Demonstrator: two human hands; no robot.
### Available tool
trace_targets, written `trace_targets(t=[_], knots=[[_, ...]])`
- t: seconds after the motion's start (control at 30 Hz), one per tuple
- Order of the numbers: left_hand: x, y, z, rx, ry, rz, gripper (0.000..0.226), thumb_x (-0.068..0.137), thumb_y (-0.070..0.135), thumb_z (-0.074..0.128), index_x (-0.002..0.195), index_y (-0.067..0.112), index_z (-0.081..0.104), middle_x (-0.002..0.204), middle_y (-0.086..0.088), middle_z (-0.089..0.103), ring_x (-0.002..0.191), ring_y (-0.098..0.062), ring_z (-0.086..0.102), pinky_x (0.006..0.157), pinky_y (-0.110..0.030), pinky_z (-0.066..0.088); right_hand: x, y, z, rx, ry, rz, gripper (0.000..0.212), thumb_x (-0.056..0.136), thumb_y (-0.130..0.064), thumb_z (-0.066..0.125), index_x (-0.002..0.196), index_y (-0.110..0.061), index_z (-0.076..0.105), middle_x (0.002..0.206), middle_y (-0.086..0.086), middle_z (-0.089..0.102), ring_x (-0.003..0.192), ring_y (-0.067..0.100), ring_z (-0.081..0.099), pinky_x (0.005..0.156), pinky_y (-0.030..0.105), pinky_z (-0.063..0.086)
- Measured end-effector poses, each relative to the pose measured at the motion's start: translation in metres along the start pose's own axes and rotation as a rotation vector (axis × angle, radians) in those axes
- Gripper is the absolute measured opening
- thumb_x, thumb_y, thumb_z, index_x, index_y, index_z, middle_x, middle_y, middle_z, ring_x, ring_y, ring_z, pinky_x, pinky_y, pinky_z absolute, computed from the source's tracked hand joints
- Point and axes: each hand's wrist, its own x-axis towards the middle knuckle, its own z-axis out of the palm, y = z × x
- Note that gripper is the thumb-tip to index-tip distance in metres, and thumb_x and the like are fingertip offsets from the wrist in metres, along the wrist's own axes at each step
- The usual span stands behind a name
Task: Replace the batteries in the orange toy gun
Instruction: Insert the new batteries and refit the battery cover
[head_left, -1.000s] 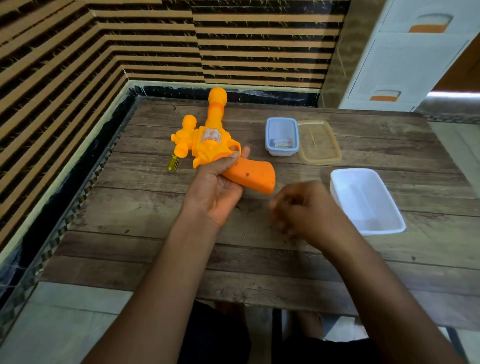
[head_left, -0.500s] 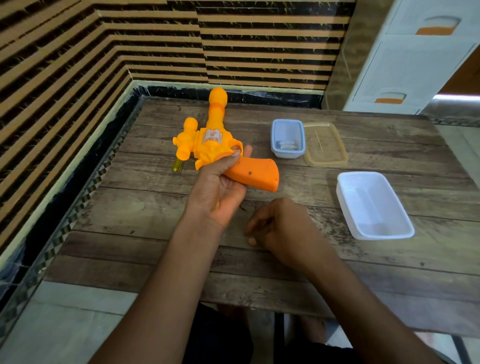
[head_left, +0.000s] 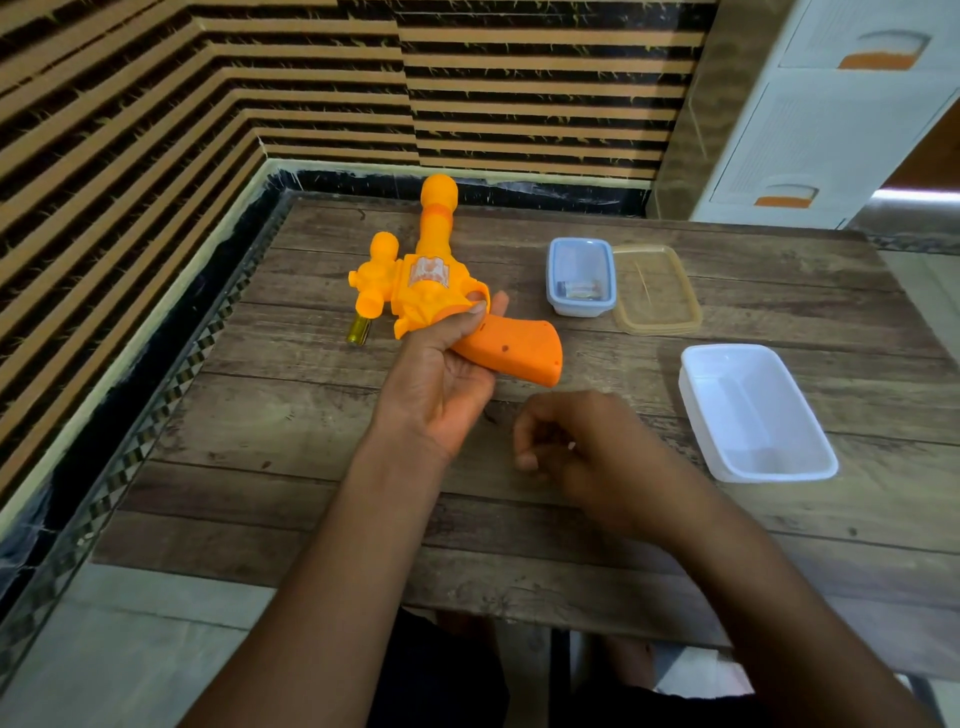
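The orange toy gun (head_left: 431, 280) lies tilted over the wooden table (head_left: 291, 426), barrel pointing away from me and grip (head_left: 511, 351) toward the right. My left hand (head_left: 441, 379) holds it from below where the grip meets the body, thumb by the trigger guard. My right hand (head_left: 582, 457) hovers just above the table near the front, fingers curled together around a small pale glint; what it is I cannot make out. A small gold cylinder (head_left: 358, 331) lies on the table under the gun's left side.
A small blue-rimmed box (head_left: 558, 280) with batteries inside stands at the back right, its yellowish lid (head_left: 675, 325) beside it. An empty white tub (head_left: 698, 415) sits to the right. The striped wall borders the table on the left and back; a white drawer unit (head_left: 831, 135) stands at far right.
My right hand swept left from beside the white tub, dropped to the tabletop, then rose slightly with fingers curled. The left hand and gun have kept their place.
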Motion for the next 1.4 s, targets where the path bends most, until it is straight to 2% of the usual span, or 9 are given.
trace_targets(t=[0.17, 0.37, 0.47, 0.57, 0.63, 0.9, 1.1, 1.2, 1.4], knots=[[0.008, -0.003, -0.006, 0.063, 0.014, -0.006, 0.053, 0.096, -0.007, 0.056, 0.148, 0.004, 0.048, 0.138, -0.014, 0.065, 0.126, -0.026, 0.065, 0.113, -0.055, 0.045, -0.004, -0.006, -0.010, 0.195, 0.331, -0.179, 0.022, 0.089, 0.006, 0.065, 0.085, -0.015, 0.067, 0.068, -0.006, 0.062, 0.063, 0.007, 0.060, 0.060, 0.014, 0.043], [0.009, -0.008, -0.007, 0.081, 0.012, -0.018, 0.050, 0.095, -0.007, 0.058, 0.143, 0.004, 0.051, 0.130, -0.014, 0.069, 0.125, -0.028, 0.065, 0.096, -0.044, 0.054, 0.018, 0.003, -0.003, 0.004, 0.624, -0.229, 0.011, 0.087, 0.001, 0.066, 0.086, -0.009, 0.071, 0.078, -0.002, 0.064, 0.073, 0.007, 0.054, 0.068, 0.009, 0.038], [0.006, -0.013, -0.005, 0.084, 0.003, -0.041, 0.056, 0.092, -0.006, 0.061, 0.147, 0.000, 0.047, 0.147, -0.022, 0.057, 0.124, -0.028, 0.064, 0.072, -0.035, 0.058, 0.028, 0.005, 0.000, 0.004, 0.631, -0.219, 0.010, 0.090, -0.006, 0.058, 0.087, -0.005, 0.068, 0.085, 0.007, 0.064, 0.079, 0.017, 0.055, 0.066, 0.017, 0.035], [0.002, -0.016, -0.001, 0.079, -0.022, -0.074, 0.048, 0.095, -0.006, 0.058, 0.142, -0.005, 0.049, 0.142, -0.024, 0.058, 0.103, -0.026, 0.066, 0.065, -0.029, 0.059, 0.035, 0.007, 0.004, 0.014, 0.609, -0.201, 0.010, 0.089, -0.006, 0.058, 0.089, -0.007, 0.068, 0.093, 0.009, 0.059, 0.087, 0.022, 0.055, 0.072, 0.021, 0.038], [0.001, -0.017, 0.000, 0.082, -0.019, -0.075, 0.049, 0.095, -0.007, 0.056, 0.143, -0.006, 0.048, 0.144, -0.026, 0.057, 0.108, -0.028, 0.065, 0.061, -0.027, 0.058, 0.036, 0.009, 0.005, 0.001, 0.592, -0.203, 0.011, 0.089, -0.007, 0.058, 0.089, -0.007, 0.068, 0.095, 0.009, 0.057, 0.088, 0.024, 0.056, 0.073, 0.027, 0.041], [0.002, -0.017, 0.001, 0.074, 0.002, -0.087, 0.045, 0.097, -0.009, 0.053, 0.142, -0.001, 0.050, 0.142, -0.021, 0.059, 0.133, -0.032, 0.059, 0.057, -0.030, 0.058, 0.034, 0.013, 0.000, 0.005, 0.519, -0.186, 0.010, 0.088, -0.014, 0.060, 0.088, -0.009, 0.068, 0.093, 0.007, 0.056, 0.087, 0.022, 0.054, 0.071, 0.022, 0.034], [0.001, -0.017, 0.003, 0.044, -0.014, -0.101, 0.054, 0.097, -0.008, 0.050, 0.151, -0.002, 0.042, 0.150, -0.025, 0.052, 0.119, -0.031, 0.065, 0.060, -0.031, 0.061, 0.034, 0.013, 0.001, -0.015, 0.514, -0.222, 0.004, 0.088, -0.008, 0.060, 0.088, -0.011, 0.063, 0.093, 0.005, 0.052, 0.087, 0.021, 0.049, 0.070, 0.023, 0.029], [0.001, -0.017, 0.002, 0.033, -0.016, -0.107, 0.056, 0.097, -0.007, 0.051, 0.152, -0.002, 0.041, 0.151, -0.025, 0.052, 0.138, -0.035, 0.054, 0.059, -0.033, 0.060, 0.034, 0.013, 0.000, -0.013, 0.527, -0.237, 0.005, 0.087, -0.007, 0.060, 0.088, -0.010, 0.063, 0.095, 0.009, 0.055, 0.088, 0.022, 0.051, 0.072, 0.023, 0.030], [0.001, -0.016, -0.001, 0.009, -0.047, -0.113, 0.058, 0.095, -0.008, 0.053, 0.151, -0.001, 0.041, 0.153, -0.024, 0.050, 0.136, -0.035, 0.057, 0.066, -0.037, 0.062, 0.034, 0.014, -0.002, 0.114, 0.509, -0.198, 0.004, 0.086, -0.014, 0.067, 0.088, -0.010, 0.066, 0.097, 0.006, 0.060, 0.092, 0.021, 0.057, 0.076, 0.028, 0.041]])
